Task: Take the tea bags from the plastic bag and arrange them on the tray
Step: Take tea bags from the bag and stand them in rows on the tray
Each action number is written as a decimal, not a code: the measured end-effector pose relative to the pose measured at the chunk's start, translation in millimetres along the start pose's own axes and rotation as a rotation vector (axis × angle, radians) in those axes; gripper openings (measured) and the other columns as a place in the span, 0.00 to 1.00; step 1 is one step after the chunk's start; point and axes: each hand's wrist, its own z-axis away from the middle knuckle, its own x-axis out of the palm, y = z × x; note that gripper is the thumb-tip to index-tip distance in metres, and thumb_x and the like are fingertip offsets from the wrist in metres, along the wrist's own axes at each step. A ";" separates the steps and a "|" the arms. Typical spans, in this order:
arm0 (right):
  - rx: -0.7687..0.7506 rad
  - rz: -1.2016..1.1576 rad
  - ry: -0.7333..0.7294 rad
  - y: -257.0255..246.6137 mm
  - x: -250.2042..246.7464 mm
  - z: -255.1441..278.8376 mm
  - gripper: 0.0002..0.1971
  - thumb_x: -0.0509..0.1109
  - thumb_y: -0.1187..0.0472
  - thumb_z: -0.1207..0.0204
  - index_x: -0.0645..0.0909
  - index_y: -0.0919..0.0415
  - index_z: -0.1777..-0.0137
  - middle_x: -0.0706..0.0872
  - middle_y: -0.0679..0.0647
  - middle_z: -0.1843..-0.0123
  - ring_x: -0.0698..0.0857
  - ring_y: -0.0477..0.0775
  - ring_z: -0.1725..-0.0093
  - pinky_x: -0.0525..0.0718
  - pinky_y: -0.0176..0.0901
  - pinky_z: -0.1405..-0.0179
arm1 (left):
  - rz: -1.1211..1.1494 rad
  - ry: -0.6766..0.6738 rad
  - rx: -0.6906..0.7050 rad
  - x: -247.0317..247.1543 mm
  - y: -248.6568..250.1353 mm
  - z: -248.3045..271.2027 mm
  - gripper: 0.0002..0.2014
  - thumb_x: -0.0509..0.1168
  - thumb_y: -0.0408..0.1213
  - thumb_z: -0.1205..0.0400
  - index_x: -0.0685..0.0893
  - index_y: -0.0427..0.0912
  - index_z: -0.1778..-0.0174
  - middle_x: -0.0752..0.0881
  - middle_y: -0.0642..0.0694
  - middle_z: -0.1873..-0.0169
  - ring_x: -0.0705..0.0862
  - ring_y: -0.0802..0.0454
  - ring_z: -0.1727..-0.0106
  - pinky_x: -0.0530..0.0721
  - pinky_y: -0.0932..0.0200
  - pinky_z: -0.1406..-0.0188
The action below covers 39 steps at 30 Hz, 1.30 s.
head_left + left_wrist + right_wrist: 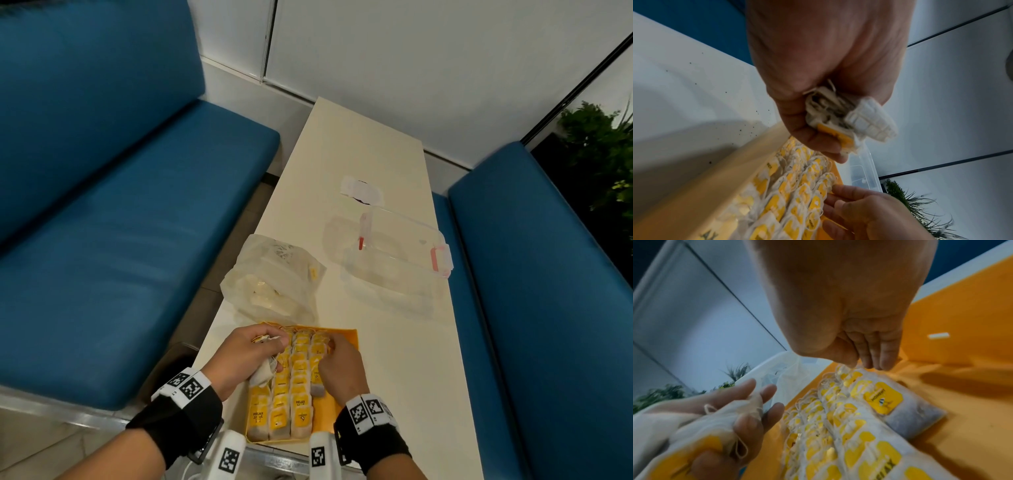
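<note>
My left hand (245, 356) is curled around a small bunch of tea bags (851, 120), their yellow tags and strings poking out between my fingers, held just above the left side of the yellow tray (346, 337). My right hand (337, 368) has its fingers bent down, pinching the top of a tea bag (900, 400) at the end of the right-hand row. The tray sits at the near end of the white bench (370, 147), with rows of tea bags (291, 394) laid overlapping in it and its right part bare. Just beyond the tray lies the plastic bag (270, 277), crumpled, with more tea bags showing through. To its right stands a clear plastic box (394, 263) with pink latches, and further along a small white wrapper (361, 190). Blue sofas (113, 205) flank the bench.
</note>
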 end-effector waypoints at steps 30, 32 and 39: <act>-0.374 -0.287 -0.215 -36.6 -22.3 10.2 0.06 0.77 0.66 0.26 0.91 0.55 0.55 0.87 0.54 0.53 0.86 0.53 0.60 0.86 0.38 0.71 | 0.082 -0.351 -0.065 22.1 21.4 2.0 0.38 0.46 0.67 0.14 0.86 0.38 0.33 0.86 0.20 0.45 0.88 0.33 0.47 0.87 0.43 0.46; -0.397 -0.308 -0.162 -34.1 -23.2 7.4 0.08 0.79 0.67 0.27 0.91 0.51 0.57 0.86 0.55 0.56 0.84 0.49 0.60 0.82 0.32 0.65 | 0.117 -0.377 -0.105 18.9 20.0 0.7 0.37 0.51 0.67 0.14 0.86 0.36 0.33 0.87 0.22 0.47 0.89 0.36 0.55 0.89 0.47 0.55; -0.295 -0.531 -0.189 -29.4 -40.0 2.3 0.06 0.73 0.75 0.24 0.90 0.71 0.52 0.88 0.59 0.68 0.85 0.48 0.71 0.80 0.36 0.68 | 0.247 -0.392 -0.069 9.6 13.3 -0.7 0.18 0.66 0.40 0.15 0.86 0.28 0.37 0.89 0.32 0.54 0.87 0.47 0.66 0.87 0.56 0.67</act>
